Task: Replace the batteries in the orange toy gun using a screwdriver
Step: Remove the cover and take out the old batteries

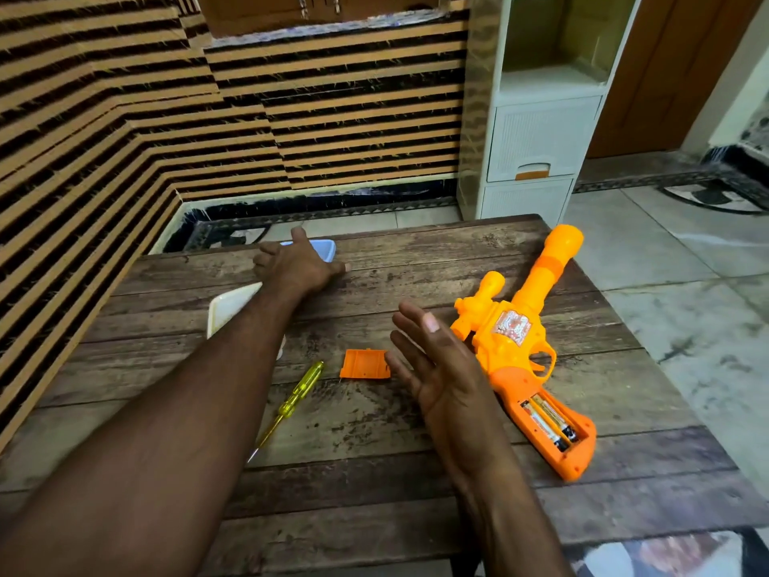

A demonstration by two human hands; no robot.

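The orange toy gun (516,339) lies on the right of the wooden table (374,472), barrel pointing away. Its grip compartment is uncovered, and batteries (551,422) sit inside. The orange battery cover (365,364) lies loose mid-table, with a yellow-handled screwdriver (291,403) to its left. My right hand (437,368) hovers open, fingers spread, between the cover and the gun. My left hand (297,264) reaches to the far edge and rests over a light blue container (320,247), fingers spread on it; whether it grips is unclear.
A white tray (226,308) lies under my left forearm on the table's left. Striped wall panels rise left and behind. A white drawer cabinet (537,143) stands beyond the far right corner. Tiled floor lies to the right.
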